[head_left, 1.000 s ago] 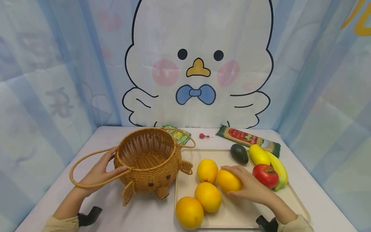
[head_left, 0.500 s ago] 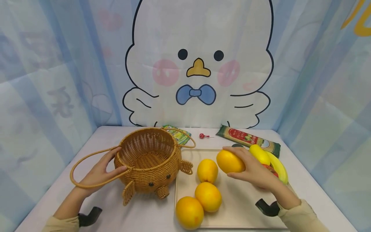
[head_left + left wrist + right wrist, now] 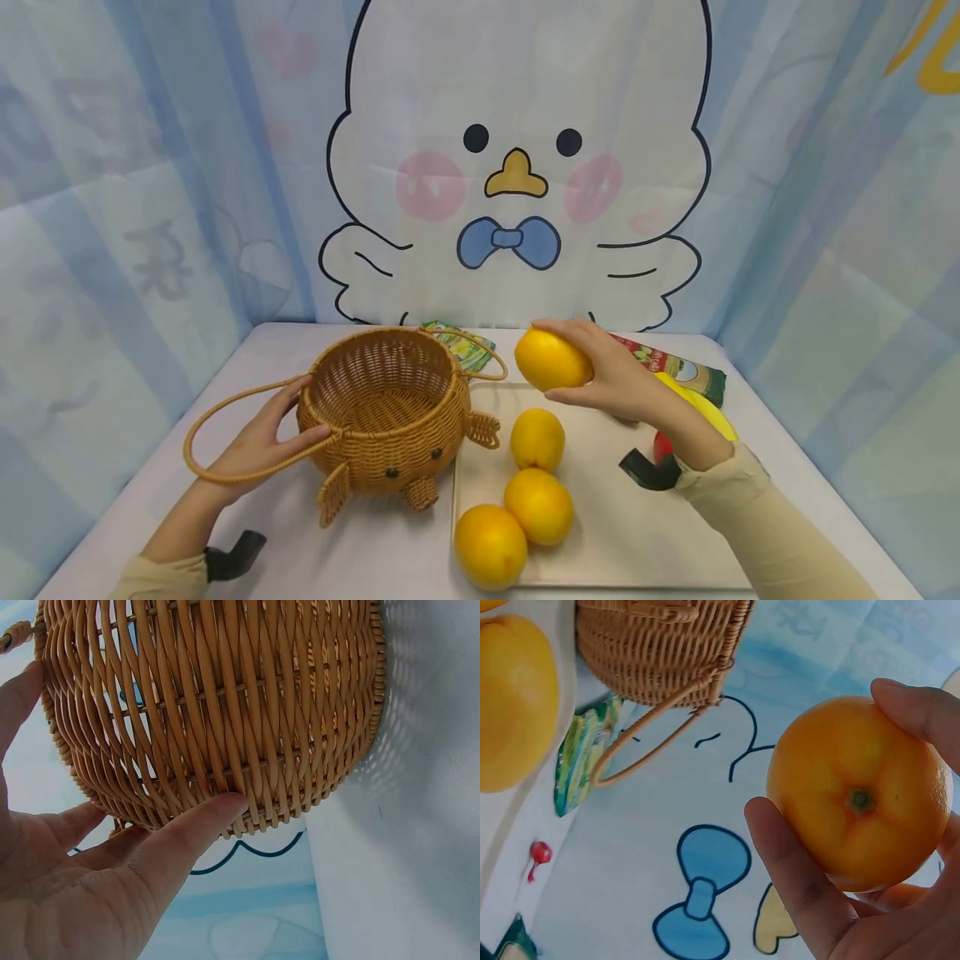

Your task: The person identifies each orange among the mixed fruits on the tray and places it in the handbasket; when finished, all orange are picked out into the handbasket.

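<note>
The orange [image 3: 551, 360] is up in the air, clasped between the thumb and fingers of the right hand [image 3: 613, 373], over the far part of the tray [image 3: 637, 525] as the head view shows it; the left hand [image 3: 255, 446], well apart from it, has its fingers spread against the outer left side of the basket [image 3: 352, 458], seemingly as a brace. For a carry into the basket this grip looks sound: light pressure should do on so round a thing, and a release low inside would beat a drop from above. The approach calls for height, since the rim [image 3: 378, 437] stands proud and the handle loop [image 3: 486, 378] juts out toward the tray, where it could snag knuckles. The basket's mouth is wide, with bare weave at the bottom, while three round fruits [image 3: 538, 506] sit low on the tray, leaving free air above them
</note>
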Motion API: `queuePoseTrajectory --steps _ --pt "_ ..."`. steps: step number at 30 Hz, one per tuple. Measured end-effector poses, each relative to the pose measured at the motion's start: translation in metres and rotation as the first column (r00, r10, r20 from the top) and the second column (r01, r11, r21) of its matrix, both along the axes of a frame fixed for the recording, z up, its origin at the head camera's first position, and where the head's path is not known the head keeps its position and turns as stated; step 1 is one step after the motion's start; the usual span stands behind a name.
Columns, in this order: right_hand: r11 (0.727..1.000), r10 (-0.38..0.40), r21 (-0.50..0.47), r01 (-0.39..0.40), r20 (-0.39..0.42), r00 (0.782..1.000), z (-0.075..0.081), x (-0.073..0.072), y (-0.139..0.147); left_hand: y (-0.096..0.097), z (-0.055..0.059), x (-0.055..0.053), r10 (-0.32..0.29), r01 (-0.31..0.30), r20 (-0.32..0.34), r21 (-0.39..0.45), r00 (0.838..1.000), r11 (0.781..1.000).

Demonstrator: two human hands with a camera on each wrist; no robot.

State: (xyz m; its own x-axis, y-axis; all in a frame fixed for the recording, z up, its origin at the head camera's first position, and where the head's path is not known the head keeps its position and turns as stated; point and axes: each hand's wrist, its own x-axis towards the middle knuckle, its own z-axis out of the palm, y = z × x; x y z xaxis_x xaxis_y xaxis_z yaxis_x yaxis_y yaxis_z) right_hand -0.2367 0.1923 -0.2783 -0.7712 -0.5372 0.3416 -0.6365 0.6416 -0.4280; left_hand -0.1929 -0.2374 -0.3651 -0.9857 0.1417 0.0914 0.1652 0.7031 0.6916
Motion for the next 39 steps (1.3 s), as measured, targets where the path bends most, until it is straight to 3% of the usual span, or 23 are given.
queuePoseTrajectory --steps 17,23,39 --pt "0.995 0.103 0.023 -0.101 -0.075 0.992 0.029 -0.011 -0.029 -0.001 0.005 -0.001 -0.031 0.031 -0.022 -0.009 0.999 0.999" --pt "0.991 0.13 0.017 -0.13 -0.062 0.99 0.04 -0.013 -0.043 -0.002 0.004 -0.001 -0.04 0.04 -0.023 -0.006 0.999 0.999" --pt "0.984 0.176 -0.004 -0.176 -0.055 0.983 0.04 -0.018 -0.067 -0.001 0.002 0.0 -0.04 0.04 -0.022 -0.006 0.999 0.999"
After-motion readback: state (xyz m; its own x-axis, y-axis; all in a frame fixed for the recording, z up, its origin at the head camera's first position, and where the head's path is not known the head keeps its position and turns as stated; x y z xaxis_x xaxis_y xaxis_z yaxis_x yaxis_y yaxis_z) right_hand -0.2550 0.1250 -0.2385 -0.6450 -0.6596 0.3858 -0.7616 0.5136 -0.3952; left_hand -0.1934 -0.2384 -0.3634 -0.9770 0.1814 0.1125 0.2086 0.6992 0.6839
